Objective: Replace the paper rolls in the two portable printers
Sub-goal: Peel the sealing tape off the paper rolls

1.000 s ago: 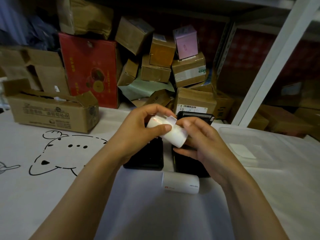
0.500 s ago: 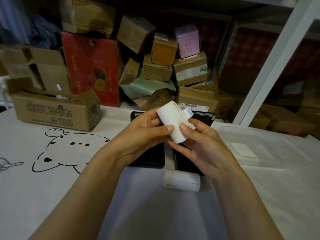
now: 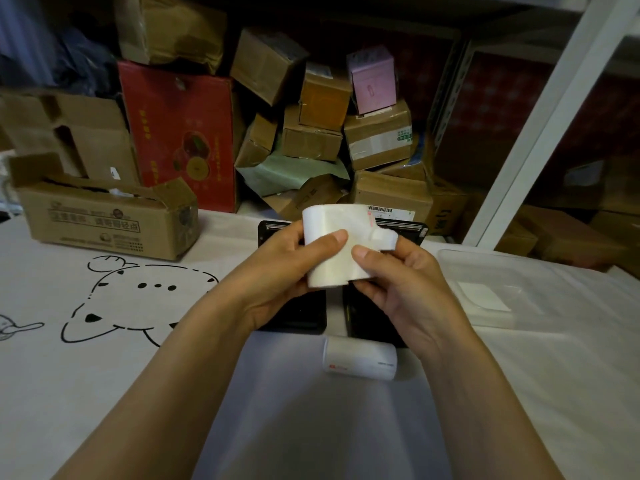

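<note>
A white paper roll (image 3: 332, 247) is held upright above the table between both hands. My left hand (image 3: 280, 271) grips its left side with the thumb across the front. My right hand (image 3: 405, 282) pinches the roll's right side, where a loose torn flap (image 3: 384, 237) sticks out. Two black portable printers lie side by side under the hands, the left printer (image 3: 294, 317) and the right printer (image 3: 360, 317), both with raised lids at the far end. A second white paper roll (image 3: 360, 358) lies on its side in front of them.
A white cloth with a cartoon drawing (image 3: 138, 292) covers the table. An open cardboard box (image 3: 104, 216) stands at the left, a clear plastic lid (image 3: 485, 289) at the right. Piled boxes (image 3: 311, 133) and a white shelf post (image 3: 540, 116) stand behind.
The roll has been turned from lying across to standing upright and lifted higher. A loose flap has come away on its right side.
</note>
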The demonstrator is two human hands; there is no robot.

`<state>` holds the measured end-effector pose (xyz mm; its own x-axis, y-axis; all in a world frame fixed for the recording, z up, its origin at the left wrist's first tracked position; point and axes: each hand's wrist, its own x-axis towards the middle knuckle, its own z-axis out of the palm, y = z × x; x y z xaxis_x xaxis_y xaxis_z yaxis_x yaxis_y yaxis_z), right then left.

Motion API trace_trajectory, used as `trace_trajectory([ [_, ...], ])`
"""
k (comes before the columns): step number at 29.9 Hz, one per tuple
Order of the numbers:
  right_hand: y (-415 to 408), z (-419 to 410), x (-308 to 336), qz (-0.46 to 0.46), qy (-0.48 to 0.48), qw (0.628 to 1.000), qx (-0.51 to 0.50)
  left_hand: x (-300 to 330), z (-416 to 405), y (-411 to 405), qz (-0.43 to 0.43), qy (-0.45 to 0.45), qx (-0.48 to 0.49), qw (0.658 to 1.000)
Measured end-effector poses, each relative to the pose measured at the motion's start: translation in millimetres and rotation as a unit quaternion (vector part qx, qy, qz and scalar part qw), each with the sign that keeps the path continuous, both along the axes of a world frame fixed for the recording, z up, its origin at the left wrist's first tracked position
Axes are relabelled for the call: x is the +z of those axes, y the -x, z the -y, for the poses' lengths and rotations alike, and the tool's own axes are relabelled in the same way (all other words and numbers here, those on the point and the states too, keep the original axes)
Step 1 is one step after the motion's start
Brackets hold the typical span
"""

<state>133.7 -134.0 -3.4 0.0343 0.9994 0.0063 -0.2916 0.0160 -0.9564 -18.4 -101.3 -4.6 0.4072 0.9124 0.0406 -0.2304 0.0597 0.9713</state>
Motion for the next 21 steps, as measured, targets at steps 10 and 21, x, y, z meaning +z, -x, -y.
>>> trace_trajectory([
  [10,-10.8,-5.5,-2.3,-0.038,0.047,0.998,0.024,1.2,-4.0,5.4,0.015,0.029,0.014,0.999],
  [21,-16.3,-7.2,-8.2,0.145,-0.007,0.989,0.001,1.8,-2.8,9.7,-0.090,-0.029,0.015,0.995],
])
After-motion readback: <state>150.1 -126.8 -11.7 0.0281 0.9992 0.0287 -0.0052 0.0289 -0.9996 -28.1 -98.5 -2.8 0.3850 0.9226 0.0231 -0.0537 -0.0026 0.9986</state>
